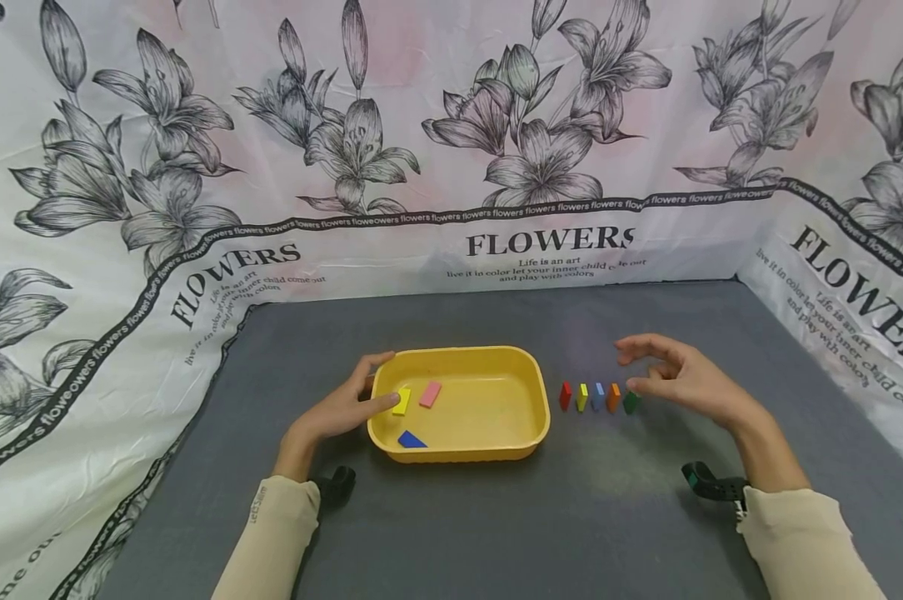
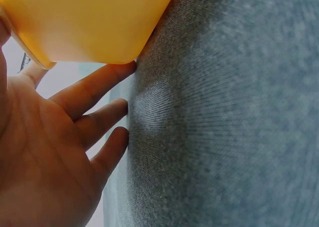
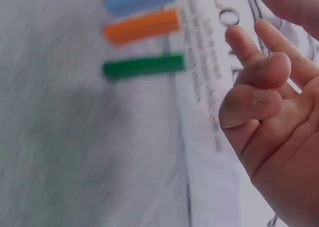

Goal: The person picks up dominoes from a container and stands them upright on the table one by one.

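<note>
My left hand [image 1: 344,404] grips the left end of a yellow plastic tray [image 1: 459,456], thumb over the rim and the other fingers outside it. In the left wrist view, the fingertips [image 2: 119,136] reach down to the cloth beside the tray's wall. Inside the tray lie a yellow block [image 1: 401,402], a pink block [image 1: 430,394] and a blue block [image 1: 411,440]. To its right stands a row of upright blocks: red [image 1: 566,396], yellow [image 1: 582,397], light blue [image 1: 598,397], orange [image 1: 613,398] and green [image 1: 631,402]. My right hand [image 1: 680,379] hovers beside the green block, fingers loosely bent, holding nothing.
Dark grey cloth [image 1: 496,533] covers the table. White fabric printed with flowers [image 1: 541,167] rises behind and on both sides. Black wrist devices sit at the left cuff [image 1: 337,486] and right cuff [image 1: 714,483].
</note>
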The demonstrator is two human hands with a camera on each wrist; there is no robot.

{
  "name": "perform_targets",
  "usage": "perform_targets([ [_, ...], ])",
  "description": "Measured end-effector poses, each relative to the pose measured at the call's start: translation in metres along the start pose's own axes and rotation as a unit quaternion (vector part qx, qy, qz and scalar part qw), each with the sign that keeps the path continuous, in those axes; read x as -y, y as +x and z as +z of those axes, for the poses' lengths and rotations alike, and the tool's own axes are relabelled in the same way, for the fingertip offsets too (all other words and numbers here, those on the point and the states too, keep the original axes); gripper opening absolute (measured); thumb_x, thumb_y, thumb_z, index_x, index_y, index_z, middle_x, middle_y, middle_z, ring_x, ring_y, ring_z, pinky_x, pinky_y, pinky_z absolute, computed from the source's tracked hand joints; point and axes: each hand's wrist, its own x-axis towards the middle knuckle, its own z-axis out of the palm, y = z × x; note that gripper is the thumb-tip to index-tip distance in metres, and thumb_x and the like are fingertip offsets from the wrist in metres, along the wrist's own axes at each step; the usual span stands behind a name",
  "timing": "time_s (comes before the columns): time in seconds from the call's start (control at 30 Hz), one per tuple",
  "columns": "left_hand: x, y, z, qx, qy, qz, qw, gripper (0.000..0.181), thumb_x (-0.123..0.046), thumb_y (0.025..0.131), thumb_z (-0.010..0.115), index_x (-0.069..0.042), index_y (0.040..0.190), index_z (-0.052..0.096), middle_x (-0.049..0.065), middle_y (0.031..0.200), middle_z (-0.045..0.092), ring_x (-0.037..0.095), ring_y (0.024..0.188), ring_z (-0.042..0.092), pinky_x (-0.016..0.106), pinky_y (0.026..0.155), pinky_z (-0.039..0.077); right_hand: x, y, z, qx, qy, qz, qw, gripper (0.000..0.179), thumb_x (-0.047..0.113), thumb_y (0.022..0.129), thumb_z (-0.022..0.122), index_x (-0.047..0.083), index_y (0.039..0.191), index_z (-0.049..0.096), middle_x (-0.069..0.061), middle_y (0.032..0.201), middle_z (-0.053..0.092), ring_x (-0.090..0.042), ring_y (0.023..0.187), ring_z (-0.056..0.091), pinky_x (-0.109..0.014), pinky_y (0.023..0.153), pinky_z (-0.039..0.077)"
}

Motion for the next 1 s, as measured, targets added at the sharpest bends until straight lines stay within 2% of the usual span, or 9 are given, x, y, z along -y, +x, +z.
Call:
perform_targets([
  [0.1, -0.001, 0.0, 0.0, 0.001, -0.001, 0.003, 1.0, 0.076, -0.041, 0.098, 0.066, -0.033, 0.157, 0.018, 0.008, 0.164, 0.035, 0.034, 0.143, 0.046, 0.059, 0.116, 0.038, 0.014, 0.009, 0.006, -0.004, 0.009, -0.031, 0.9995, 0.048, 0.021, 0.096, 0.072, 0.017, 0.141, 0.055, -0.007, 0.124, 0.063, -0.021, 0.057, 0.05, -0.028, 0.06, 0.046],
  [0.17, -0.001, 0.0, 0.0, 0.002, 0.0, 0.005, 1.0, 0.076, -0.041, 0.098, 0.066, -0.033, 0.157, 0.018, 0.008, 0.164, 0.036, 0.034, 0.143, 0.046, 0.058, 0.116, 0.039, 0.022, 0.016, 0.013, -0.006, 0.015, -0.052, 0.9985, 0.045, 0.019, 0.096, 0.072, 0.016, 0.138, 0.058, -0.004, 0.118, 0.064, -0.019, 0.053, 0.043, -0.033, 0.052, 0.043],
  [0.23, -0.001, 0.0, 0.0, 0.002, -0.003, 0.006, 1.0, 0.076, -0.041, 0.098, 0.066, -0.034, 0.157, 0.019, 0.008, 0.164, 0.036, 0.033, 0.143, 0.046, 0.058, 0.116, 0.039, 0.03, 0.024, 0.02, -0.004, 0.023, -0.071, 0.9972, 0.043, 0.017, 0.096, 0.072, 0.015, 0.137, 0.06, -0.003, 0.115, 0.066, -0.02, 0.053, 0.045, -0.033, 0.049, 0.045],
  [0.47, 0.0, 0.0, -0.001, 0.001, -0.002, 0.007, 1.0, 0.077, -0.043, 0.097, 0.067, -0.034, 0.157, 0.018, 0.01, 0.16, 0.042, 0.032, 0.141, 0.048, 0.057, 0.116, 0.039, 0.049, 0.047, 0.051, -0.005, 0.02, -0.127, 0.9916, 0.035, 0.012, 0.096, 0.071, 0.012, 0.131, 0.065, -0.009, 0.109, 0.07, -0.018, 0.052, 0.046, -0.03, 0.047, 0.043],
  [0.67, -0.001, 0.0, -0.001, -0.004, 0.0, 0.001, 1.0, 0.077, -0.042, 0.097, 0.067, -0.035, 0.157, 0.019, 0.011, 0.159, 0.043, 0.033, 0.14, 0.049, 0.059, 0.117, 0.037, 0.064, 0.064, 0.078, 0.015, 0.003, -0.133, 0.9909, 0.032, 0.016, 0.094, 0.074, 0.016, 0.126, 0.069, -0.016, 0.109, 0.071, -0.023, 0.046, 0.051, -0.031, 0.041, 0.046],
  [0.83, -0.001, 0.001, -0.001, -0.005, 0.003, 0.0, 1.0, 0.076, -0.042, 0.097, 0.066, -0.035, 0.157, 0.019, 0.009, 0.161, 0.04, 0.033, 0.142, 0.047, 0.059, 0.118, 0.036, 0.072, 0.076, 0.103, 0.015, -0.042, -0.179, 0.9828, 0.032, 0.014, 0.09, 0.078, 0.013, 0.121, 0.072, -0.012, 0.103, 0.072, -0.009, 0.054, 0.047, -0.024, 0.049, 0.043],
  [1.0, -0.001, 0.0, -0.001, -0.005, 0.001, -0.003, 1.0, 0.076, -0.042, 0.097, 0.067, -0.035, 0.156, 0.019, 0.009, 0.162, 0.038, 0.033, 0.143, 0.046, 0.06, 0.118, 0.035, 0.08, 0.086, 0.126, 0.03, -0.091, -0.218, 0.9712, 0.029, 0.012, 0.089, 0.078, 0.012, 0.118, 0.073, -0.01, 0.102, 0.072, -0.003, 0.06, 0.044, -0.022, 0.056, 0.042],
])
